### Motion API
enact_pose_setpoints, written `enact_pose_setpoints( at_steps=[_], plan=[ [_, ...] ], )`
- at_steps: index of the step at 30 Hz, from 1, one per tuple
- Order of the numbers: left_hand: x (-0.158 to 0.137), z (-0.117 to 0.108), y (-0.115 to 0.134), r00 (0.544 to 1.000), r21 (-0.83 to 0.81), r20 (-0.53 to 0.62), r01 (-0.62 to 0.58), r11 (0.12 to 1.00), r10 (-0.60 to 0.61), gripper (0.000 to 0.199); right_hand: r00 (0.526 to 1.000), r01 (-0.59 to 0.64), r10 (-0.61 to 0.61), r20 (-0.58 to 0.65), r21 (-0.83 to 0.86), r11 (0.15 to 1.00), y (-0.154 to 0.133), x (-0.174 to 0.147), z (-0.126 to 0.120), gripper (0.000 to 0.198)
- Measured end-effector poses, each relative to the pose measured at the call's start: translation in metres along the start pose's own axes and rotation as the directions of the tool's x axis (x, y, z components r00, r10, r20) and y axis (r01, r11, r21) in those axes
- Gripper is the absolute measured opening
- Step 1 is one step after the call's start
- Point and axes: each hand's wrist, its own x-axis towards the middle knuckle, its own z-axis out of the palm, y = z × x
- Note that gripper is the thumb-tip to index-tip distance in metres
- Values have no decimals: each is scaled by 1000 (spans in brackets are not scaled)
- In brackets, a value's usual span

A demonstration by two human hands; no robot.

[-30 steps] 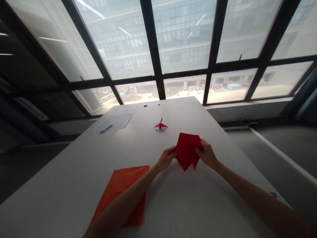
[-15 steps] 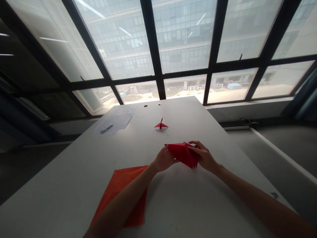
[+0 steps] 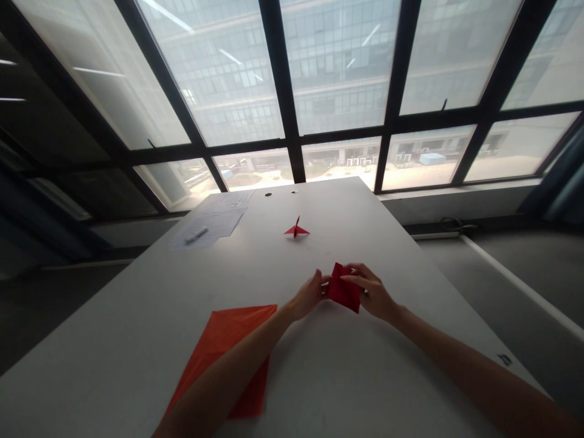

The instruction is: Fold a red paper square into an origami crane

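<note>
A piece of red folded paper [image 3: 345,294] is held just over the white table [image 3: 314,377], its outline now a narrow four-sided shape. My right hand [image 3: 375,294] grips it from the right, with fingers across its upper face. At the paper's left edge is my left hand [image 3: 311,295], fingertips closed on that edge and partly hidden behind it. Beyond both hands a red origami crane [image 3: 296,230] stands on the table with its wings spread. Under my left forearm lies a stack of orange-red paper sheets [image 3: 228,331], partly covered by the arm.
Printed sheets [image 3: 219,214] lie at the table's far left, with a whitish marker-like object [image 3: 196,235] on them. Two round holes pierce the far end of the table. A small dark mark [image 3: 505,359] shows near the right edge. Large windows stand behind.
The wide red paper has been folded over into a narrower shape. My left hand has shifted slightly right, its fingers now on the paper's left edge.
</note>
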Motion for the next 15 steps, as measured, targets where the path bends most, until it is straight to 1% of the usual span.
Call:
enact_pose_setpoints(
  at_steps=[2,4,6,8,10,12,13,15],
  plan=[
    [1,-1,-3,996,42,-84,-28,999,31,48,999,2,-3,46,8,1000,0,-1,0,36],
    [3,-4,-6,982,114,-165,-77,990,95,37,998,-28,26,54,40,999,0,-1,-1,34],
    [5,-7,-8,970,141,-207,-103,985,131,31,996,-92,92,6,99,991,2,-1,-1,35],
    [6,-9,-10,959,157,-237,-122,980,158,29,977,-193,206,-48,198,961,5,1,0,38],
    [7,-10,-11,950,173,-256,-137,975,179,34,933,-323,355,-58,302,897,7,4,2,43],
    [7,-9,-11,947,176,-256,-151,973,194,43,876,-445,483,-5,382,810,8,7,3,56],
    [6,-9,-11,947,173,-251,-159,972,199,48,849,-492,528,29,408,769,8,8,4,59],
    [4,-8,-9,949,166,-239,-168,972,205,55,813,-550,576,83,434,713,7,10,3,57]
  ],
)
